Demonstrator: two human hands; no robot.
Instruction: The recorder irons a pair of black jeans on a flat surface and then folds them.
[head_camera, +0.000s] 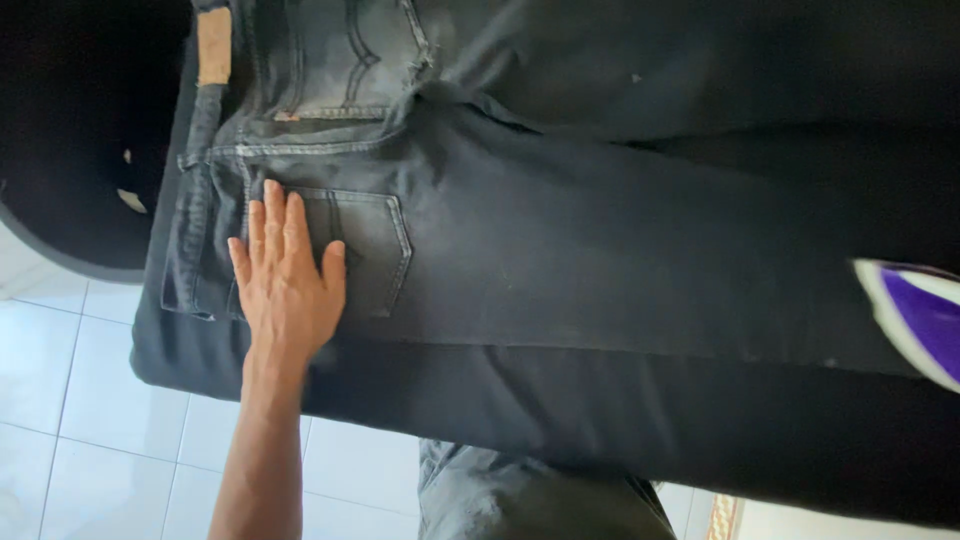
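L hand (288, 275) grip open, flat on dark jeans (560, 240) back pocket, tan rectangular waistband patch (213, 45) top-left, purple-white iron (920, 320) at right

left hand (288, 280) flat on dark jeans (560, 240), over back pocket (365, 250), purple-white iron (920, 320) at right edge

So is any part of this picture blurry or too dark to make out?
Head view: the purple and white object at the right edge is motion-blurred; the upper right is dim; the left hand and the jeans' back pocket are sharp and evenly lit.
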